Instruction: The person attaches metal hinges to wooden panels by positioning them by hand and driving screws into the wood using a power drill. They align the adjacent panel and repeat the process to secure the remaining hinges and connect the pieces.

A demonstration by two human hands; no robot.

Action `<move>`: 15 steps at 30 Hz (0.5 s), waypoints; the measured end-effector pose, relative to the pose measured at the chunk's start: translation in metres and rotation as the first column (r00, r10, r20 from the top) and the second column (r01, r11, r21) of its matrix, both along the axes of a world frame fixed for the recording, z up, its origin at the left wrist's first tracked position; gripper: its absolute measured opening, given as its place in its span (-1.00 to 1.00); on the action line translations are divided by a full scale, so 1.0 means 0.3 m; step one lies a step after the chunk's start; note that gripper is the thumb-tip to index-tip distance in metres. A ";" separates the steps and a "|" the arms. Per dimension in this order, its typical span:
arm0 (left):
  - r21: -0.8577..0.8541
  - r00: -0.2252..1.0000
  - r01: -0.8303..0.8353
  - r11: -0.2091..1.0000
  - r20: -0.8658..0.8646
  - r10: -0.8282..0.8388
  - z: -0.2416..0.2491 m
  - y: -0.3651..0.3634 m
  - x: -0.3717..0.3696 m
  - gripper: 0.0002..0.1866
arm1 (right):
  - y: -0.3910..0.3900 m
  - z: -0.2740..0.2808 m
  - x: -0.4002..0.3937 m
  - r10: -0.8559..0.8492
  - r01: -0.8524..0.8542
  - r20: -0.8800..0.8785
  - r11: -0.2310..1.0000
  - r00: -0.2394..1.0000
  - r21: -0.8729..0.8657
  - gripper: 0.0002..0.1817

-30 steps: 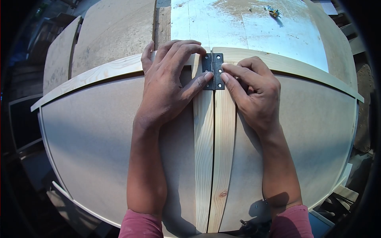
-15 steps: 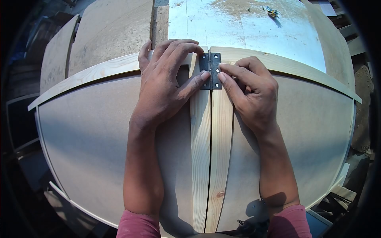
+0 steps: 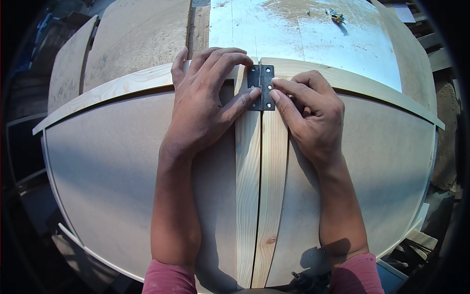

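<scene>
A dark metal butt hinge (image 3: 261,88) lies flat across the seam between two wooden-framed panels, its knuckle roughly along the gap. My left hand (image 3: 205,100) arches over its left leaf, the index fingertip at the top left corner and the thumb pressed on the lower left. From the other side, my right hand (image 3: 313,110) has thumb and index finger close together at the right edge of the hinge, the other fingers curled in. Several screw holes show in the leaves. Whether something small sits between my right fingertips is hidden.
The left panel (image 3: 107,161) and right panel (image 3: 382,152) have pale wood frames. Beyond them lies a white board (image 3: 254,29) with sawdust and a small brass-coloured cluster of hardware (image 3: 338,18). A dark tool (image 3: 306,281) shows at the bottom edge.
Both hands keep the same grip on the hinge. The view has shifted very slightly; otherwise little differs.
</scene>
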State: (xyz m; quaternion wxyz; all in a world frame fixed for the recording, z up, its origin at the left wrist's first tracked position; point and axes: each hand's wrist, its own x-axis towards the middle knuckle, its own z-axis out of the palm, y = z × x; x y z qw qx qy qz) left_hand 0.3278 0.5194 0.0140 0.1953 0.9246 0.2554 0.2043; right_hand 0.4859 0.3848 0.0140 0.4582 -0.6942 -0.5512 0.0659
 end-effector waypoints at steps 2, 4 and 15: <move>0.001 1.000 -0.002 1.000 -0.004 0.002 0.000 0.000 0.000 -0.53 | 0.000 -0.002 0.001 0.004 -0.004 0.004 1.000 1.000 0.003 -0.83; 0.005 1.000 0.003 1.000 -0.002 -0.003 0.001 0.002 0.000 -0.54 | 0.000 -0.001 0.002 0.004 -0.004 0.011 1.000 1.000 0.007 -0.82; -0.017 1.000 0.006 1.000 0.016 -0.005 0.000 0.004 -0.001 -0.55 | 0.001 0.003 -0.001 -0.001 0.001 -0.004 1.000 1.000 0.006 -0.83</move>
